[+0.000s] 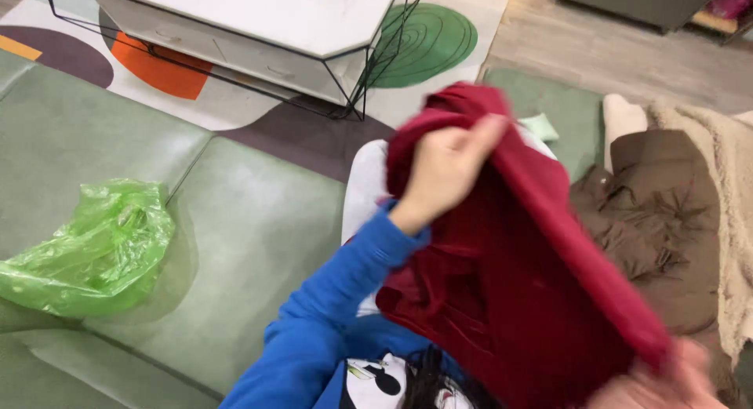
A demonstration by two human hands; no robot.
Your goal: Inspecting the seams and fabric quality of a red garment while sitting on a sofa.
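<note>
A dark red garment [510, 291] hangs stretched in front of me over my lap. My left hand [443, 170], in a blue sleeve, grips its upper edge near the middle of the view. My right hand [667, 381] is blurred at the bottom right and holds the garment's lower corner. The cloth runs tight between the two hands and hides most of my legs.
I sit on a green sofa [235, 244]. A crumpled green plastic bag [94, 248] lies on its left cushion. A brown padded jacket [659, 221] and a beige fleece [737, 197] lie at right. A white table with black wire frame [267, 25] stands on a patterned rug.
</note>
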